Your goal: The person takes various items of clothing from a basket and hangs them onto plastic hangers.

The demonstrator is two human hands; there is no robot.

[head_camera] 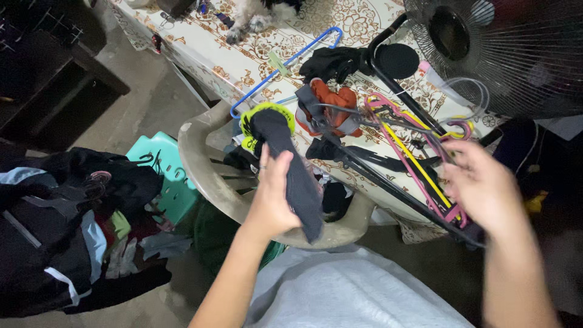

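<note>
Our left hand (271, 197) is clamped on a dark sock (291, 164) above the chair by the table's (255, 54) near edge, while our right hand (480, 185) grips bundled hangers (419, 161); nothing looks hung yet.

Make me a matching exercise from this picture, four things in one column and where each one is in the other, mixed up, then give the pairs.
Things:
1. dark sock
2. blue hanger
3. bunch of hangers
4. standing fan

Places:
A. flat on the patterned tablecloth, near its left edge
B. at the top right, beside the table
C. in the grip of the left hand, over the plastic chair
D. under the fingers of the right hand, at the table's near edge

Pairs: 1-C, 2-A, 3-D, 4-B
</note>
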